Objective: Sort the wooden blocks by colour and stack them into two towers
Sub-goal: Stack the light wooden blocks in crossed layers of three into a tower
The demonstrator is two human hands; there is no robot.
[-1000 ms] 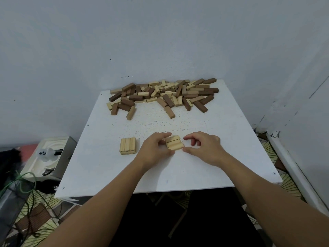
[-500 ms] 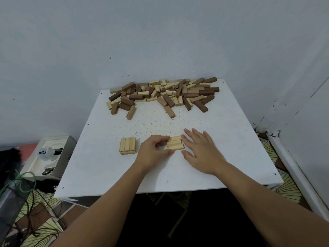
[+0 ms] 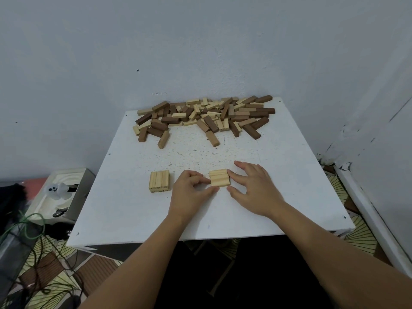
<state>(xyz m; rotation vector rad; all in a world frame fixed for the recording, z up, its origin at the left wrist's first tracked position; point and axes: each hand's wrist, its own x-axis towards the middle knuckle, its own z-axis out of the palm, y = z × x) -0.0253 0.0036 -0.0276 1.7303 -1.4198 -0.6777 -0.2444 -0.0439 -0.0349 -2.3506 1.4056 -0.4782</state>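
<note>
Near the front edge of the table [image 3: 124, 210] I see my left hand [image 3: 189, 192], fingers curled, fingertips touching the left end of a light stack [image 3: 219, 180]. My right hand [image 3: 254, 190] lies with fingers straight and spread, touching its right end. A second light stack [image 3: 159, 181] stands left of it. Along the far edge lies the mixed pile [image 3: 207, 117] of dark and light blocks.

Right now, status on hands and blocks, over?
Left hand pinching light row; right hand flat against it. Second light set apart, left. Mixed pile unsorted. Nothing blocking.
</note>
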